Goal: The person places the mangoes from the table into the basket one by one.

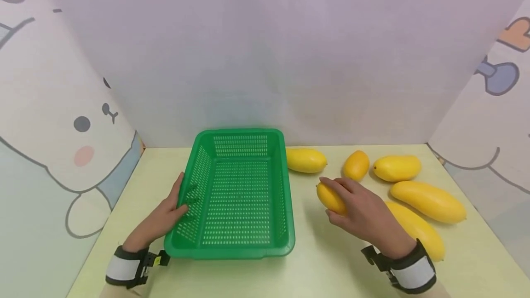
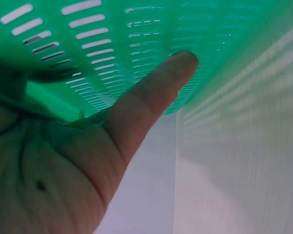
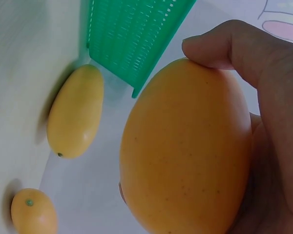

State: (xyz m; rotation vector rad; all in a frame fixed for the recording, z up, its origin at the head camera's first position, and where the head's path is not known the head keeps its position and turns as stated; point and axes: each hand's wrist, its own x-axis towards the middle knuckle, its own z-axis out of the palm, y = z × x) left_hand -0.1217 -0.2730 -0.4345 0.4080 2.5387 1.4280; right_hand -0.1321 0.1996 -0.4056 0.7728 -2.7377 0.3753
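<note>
Beside the basket (image 1: pixel 241 201), curling right hand (image 1: pixel 359 209) round mango (image 1: pixel 330 198), left hand (image 1: pixel 164 215) round rim (image 1: pixel 227 254); could drop mango by loosening.

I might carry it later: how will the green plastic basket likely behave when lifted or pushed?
The green plastic basket is probably light for its size, being empty with slotted walls and floor. Its straight sides and solid rim suggest it should be fairly stiff. That broad, flat floor makes tipping unlikely if pushed.

Lilac back wall (image 1: pixel 265 59), perhaps cloth, cartoon-printed side walls (image 1: pixel 45 105), yellowish tabletop (image 1: pixel 310 256)
</note>
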